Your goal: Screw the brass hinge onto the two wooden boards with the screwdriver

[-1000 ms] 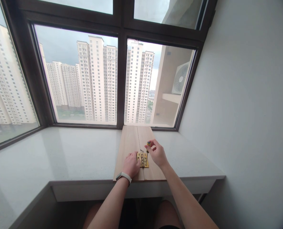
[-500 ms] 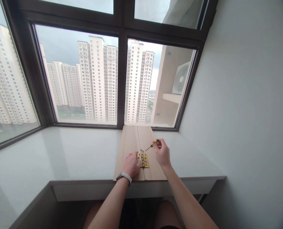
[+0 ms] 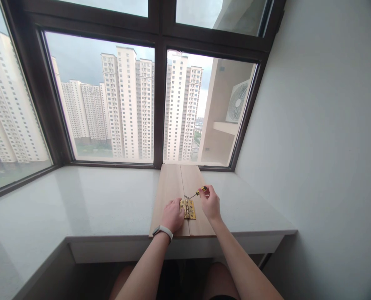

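Observation:
Two light wooden boards (image 3: 173,183) lie side by side on a white windowsill counter (image 3: 104,204). A brass hinge (image 3: 187,209) spans the seam between them near the front edge. My left hand (image 3: 172,215) presses flat on the left board, fingertips touching the hinge's left leaf. My right hand (image 3: 209,203) grips a small yellow-and-black screwdriver (image 3: 197,192), held tilted, its tip pointing down-left just above the hinge's far end. A white band sits on my left wrist.
A dark-framed window (image 3: 159,104) rises behind the counter. A white wall (image 3: 313,146) closes the right side. The counter's front edge runs just before my wrists, with my knees below it.
My right hand has swung the screwdriver from upright over the hinge out to the right, then drawn it back left and lower toward the hinge's far end. My left hand has stayed put.

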Action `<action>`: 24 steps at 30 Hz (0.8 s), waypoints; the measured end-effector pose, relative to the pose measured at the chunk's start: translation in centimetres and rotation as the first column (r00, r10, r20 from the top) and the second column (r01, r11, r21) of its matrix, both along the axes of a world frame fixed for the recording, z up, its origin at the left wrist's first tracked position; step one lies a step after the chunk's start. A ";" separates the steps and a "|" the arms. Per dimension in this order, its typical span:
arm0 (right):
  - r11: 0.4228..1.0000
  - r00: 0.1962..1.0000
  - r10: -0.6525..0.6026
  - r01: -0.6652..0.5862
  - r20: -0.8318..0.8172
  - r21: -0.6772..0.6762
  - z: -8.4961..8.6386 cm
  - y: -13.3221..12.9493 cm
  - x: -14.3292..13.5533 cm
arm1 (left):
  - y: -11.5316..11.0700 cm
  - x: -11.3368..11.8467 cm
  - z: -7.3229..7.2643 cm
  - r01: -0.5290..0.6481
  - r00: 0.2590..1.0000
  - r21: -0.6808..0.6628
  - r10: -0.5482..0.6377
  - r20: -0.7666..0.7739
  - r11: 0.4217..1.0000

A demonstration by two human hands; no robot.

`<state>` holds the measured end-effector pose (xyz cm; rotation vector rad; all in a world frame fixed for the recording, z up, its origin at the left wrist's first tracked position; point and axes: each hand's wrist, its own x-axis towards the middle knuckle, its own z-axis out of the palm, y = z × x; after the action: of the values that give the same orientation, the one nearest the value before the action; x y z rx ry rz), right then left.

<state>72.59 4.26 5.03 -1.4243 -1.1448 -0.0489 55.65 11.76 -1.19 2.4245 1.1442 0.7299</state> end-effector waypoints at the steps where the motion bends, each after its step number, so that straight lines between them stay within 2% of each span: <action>1: 1.000 1.000 0.002 -0.002 -0.004 0.003 0.0 0.0 0.0 | 0.0 0.0 0.0 0.001 1.000 0.001 -0.001 0.002 1.000; 13: 0.999 0.999 0.030 -0.029 -0.029 0.041 0.9 -0.1 -0.6 | -0.3 -0.1 0.4 0.011 1.000 0.011 -0.010 -0.021 1.000; 24: 0.997 0.998 0.047 -0.044 -0.050 0.061 1.4 0.4 -1.5 | 0.0 -0.2 0.0 0.059 0.998 0.065 -0.058 -0.017 0.996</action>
<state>71.07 4.71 6.39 -1.3389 -1.1240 -0.0141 55.41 11.75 -1.19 2.5099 1.0662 0.7433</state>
